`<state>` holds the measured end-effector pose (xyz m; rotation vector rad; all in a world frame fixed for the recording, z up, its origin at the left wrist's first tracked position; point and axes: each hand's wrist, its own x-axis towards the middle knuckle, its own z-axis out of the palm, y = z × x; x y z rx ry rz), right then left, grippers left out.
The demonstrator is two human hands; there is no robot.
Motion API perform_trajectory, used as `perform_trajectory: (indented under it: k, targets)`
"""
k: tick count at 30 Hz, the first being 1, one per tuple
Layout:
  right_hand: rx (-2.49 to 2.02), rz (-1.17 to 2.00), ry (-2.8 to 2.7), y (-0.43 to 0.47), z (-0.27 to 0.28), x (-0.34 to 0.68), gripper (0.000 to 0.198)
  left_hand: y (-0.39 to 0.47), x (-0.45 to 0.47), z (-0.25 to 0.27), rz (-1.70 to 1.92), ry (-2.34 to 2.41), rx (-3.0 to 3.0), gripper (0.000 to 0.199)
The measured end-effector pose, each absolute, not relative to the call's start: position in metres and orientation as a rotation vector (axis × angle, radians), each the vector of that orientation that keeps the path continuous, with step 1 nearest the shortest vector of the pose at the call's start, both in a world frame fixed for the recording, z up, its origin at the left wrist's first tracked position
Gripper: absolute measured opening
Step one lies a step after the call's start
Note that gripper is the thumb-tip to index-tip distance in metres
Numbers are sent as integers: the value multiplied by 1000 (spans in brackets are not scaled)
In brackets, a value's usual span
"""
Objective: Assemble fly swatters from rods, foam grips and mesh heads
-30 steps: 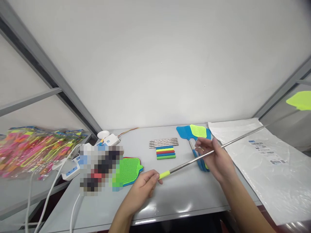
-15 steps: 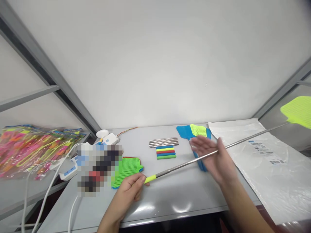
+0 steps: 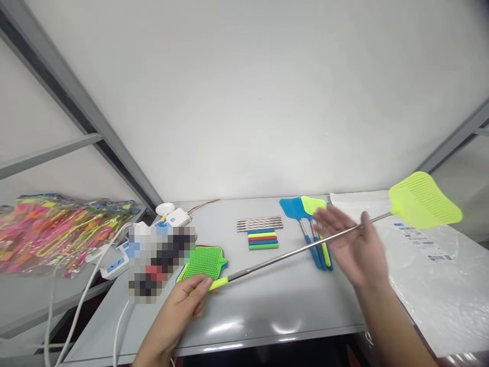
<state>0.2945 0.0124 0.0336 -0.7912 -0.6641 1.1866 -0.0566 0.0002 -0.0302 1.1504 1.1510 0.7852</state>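
Observation:
My left hand (image 3: 189, 298) is closed around the yellow handle of a telescopic fly swatter (image 3: 294, 251). Its metal rod slants up to the right and ends in a bright yellow-green head. My right hand (image 3: 355, 250) is open, palm up, with the rod crossing it by the thumb. Behind that hand lie several assembled swatters (image 3: 294, 208) with blue and yellow heads, partly hidden. A stack of loose swatter heads (image 3: 204, 262), green on top, is beside my left hand. Beyond the rod are metal rods (image 3: 260, 223) and coloured handles (image 3: 263, 239) in rows.
White plastic packaging (image 3: 431, 290) with a label covers the right side of the grey table (image 3: 244, 316). Bagged pink and yellow items (image 3: 64, 229) lie on a left shelf. Power strips (image 3: 114, 262) and white cables are at the left, near a pixelated patch.
The fly swatter has been drawn left through my right hand, so its whole head now shows. My left hand has shifted left with the handle; my right hand sits slightly farther right.

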Motion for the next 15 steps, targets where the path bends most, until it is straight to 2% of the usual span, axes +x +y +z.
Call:
perform_trajectory:
  k: [2,4,10,15]
  targets:
    - [-786,1016,-555,17,35,304,39,-1,-58,-29,775,1170,1168,36]
    - [-791,953,-576,17,33,293,38,0,-48,-28,754,1143,1184,36]
    - [-783,1277,-837,5,24,245,46,6,-33,-25,795,1062,1136,37]
    - [-763,1283,-550,16,24,269,56,5,-61,-32,788,1080,1081,40]
